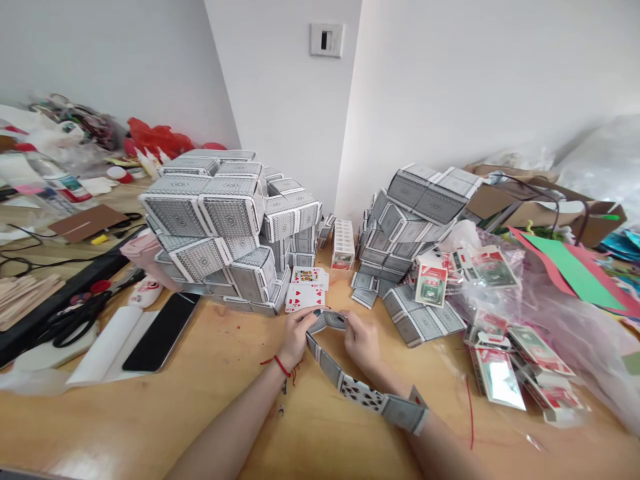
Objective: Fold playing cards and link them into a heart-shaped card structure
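- Wood-topped table (210,413) fills the lower frame, with white walls meeting in a corner behind it.
- Both forearms enter from the bottom edge, and a red string bracelet (281,365) circles the left wrist.
- At lower centre a card strip (350,383) of linked playing cards runs from the right forearm, where it lies draped, up to a bent loop between the two hands.
- At centre frame, the left hand (299,337) has its fingers closed together, pinching the left side of that loop.
- Just right of it, the right hand (363,341) has its fingers curled onto the loop's other side.
- Face-up cards (305,293) showing red hearts lie on the table just beyond the hands.
- At lower left a black phone (163,330) rests partly on white paper (107,347), with black scissors (75,320) near it.
- At lower right, wrapped card packs (500,373) lie scattered on clear plastic.
- Left of centre, farther back, stands a tall grey stack (220,220) of blocks built from card backs.
- Right of centre is a looser grey pile (415,213) of the same blocks.
- A small card box (343,243) stands between the two.
- At far right lie a green sheet (575,267) and a brown bag (540,200).
- At upper left is a red bag (157,137).
- A wall switch (327,39) sits at top centre.
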`<state>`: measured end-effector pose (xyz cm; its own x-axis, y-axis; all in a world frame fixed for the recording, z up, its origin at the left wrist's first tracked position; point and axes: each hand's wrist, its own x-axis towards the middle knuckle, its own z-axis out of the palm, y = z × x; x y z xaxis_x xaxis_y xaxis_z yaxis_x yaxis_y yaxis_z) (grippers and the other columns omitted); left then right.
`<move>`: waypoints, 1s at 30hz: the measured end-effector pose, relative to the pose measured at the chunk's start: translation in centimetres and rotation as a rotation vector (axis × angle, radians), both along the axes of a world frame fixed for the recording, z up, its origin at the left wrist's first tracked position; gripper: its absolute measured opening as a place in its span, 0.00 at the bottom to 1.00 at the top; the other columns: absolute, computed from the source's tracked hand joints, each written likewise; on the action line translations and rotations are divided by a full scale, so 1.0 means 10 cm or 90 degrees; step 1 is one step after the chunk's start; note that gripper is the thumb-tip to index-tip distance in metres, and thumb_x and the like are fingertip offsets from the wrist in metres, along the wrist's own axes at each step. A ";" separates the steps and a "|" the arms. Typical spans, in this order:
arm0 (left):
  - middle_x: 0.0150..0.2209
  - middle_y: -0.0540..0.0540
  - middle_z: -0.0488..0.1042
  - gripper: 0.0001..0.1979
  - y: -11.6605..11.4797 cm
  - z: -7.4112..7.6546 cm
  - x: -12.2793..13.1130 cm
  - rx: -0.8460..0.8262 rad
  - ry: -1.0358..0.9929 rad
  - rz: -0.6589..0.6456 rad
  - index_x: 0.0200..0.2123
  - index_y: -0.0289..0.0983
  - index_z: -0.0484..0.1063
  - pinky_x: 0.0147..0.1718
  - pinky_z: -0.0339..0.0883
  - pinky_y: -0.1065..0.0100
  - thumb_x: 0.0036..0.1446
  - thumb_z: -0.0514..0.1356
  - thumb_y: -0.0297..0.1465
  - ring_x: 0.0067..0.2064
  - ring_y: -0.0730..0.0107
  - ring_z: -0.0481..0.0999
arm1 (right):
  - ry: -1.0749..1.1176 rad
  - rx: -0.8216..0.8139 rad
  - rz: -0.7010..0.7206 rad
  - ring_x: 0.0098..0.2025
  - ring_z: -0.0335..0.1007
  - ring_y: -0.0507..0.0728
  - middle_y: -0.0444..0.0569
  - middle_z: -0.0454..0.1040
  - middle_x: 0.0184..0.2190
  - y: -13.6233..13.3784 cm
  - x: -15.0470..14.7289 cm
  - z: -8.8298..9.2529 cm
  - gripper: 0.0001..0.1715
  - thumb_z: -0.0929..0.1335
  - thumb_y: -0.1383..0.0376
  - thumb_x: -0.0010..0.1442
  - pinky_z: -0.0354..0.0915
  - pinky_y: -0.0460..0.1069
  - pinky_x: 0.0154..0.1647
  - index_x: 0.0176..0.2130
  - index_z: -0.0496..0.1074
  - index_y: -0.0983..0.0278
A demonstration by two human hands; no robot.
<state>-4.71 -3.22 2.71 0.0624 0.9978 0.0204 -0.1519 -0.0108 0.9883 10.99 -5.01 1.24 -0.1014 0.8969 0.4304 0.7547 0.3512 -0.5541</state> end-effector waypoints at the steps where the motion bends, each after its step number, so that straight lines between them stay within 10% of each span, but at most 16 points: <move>1: 0.36 0.44 0.77 0.11 0.00 0.00 0.00 0.002 -0.003 0.003 0.31 0.34 0.76 0.43 0.64 0.64 0.47 0.56 0.31 0.39 0.62 0.74 | 0.020 -0.007 0.010 0.25 0.70 0.52 0.47 0.75 0.28 0.00 0.01 -0.01 0.17 0.56 0.71 0.56 0.61 0.44 0.26 0.38 0.70 0.63; 7: 0.36 0.44 0.77 0.11 0.03 0.01 0.00 0.025 0.005 0.025 0.32 0.34 0.75 0.42 0.64 0.65 0.47 0.56 0.32 0.40 0.63 0.73 | 0.121 -0.107 0.041 0.17 0.64 0.51 0.43 0.69 0.15 0.06 0.12 -0.04 0.18 0.57 0.60 0.60 0.60 0.45 0.22 0.29 0.72 0.63; 18: 0.36 0.43 0.76 0.19 0.10 0.07 -0.19 0.106 0.069 0.004 0.30 0.32 0.75 0.45 0.61 0.64 0.54 0.47 0.36 0.40 0.62 0.73 | 0.003 -0.007 -0.212 0.47 0.64 0.60 0.57 0.64 0.50 0.28 0.47 -0.15 0.21 0.61 0.61 0.55 0.63 0.55 0.44 0.48 0.63 0.65; 30: 0.35 0.42 0.74 0.23 0.10 0.04 -0.23 0.173 0.111 -0.085 0.31 0.32 0.73 0.44 0.59 0.63 0.57 0.41 0.38 0.40 0.61 0.70 | -0.094 -0.122 -0.264 0.40 0.67 0.60 0.54 0.66 0.43 0.24 0.42 -0.14 0.24 0.62 0.57 0.54 0.63 0.50 0.34 0.49 0.60 0.65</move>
<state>-6.96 -2.20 3.15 0.2186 0.9401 0.2617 0.0008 -0.2684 0.9633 15.19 -2.60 -0.12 0.2340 0.9365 0.2610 0.8852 -0.0943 -0.4555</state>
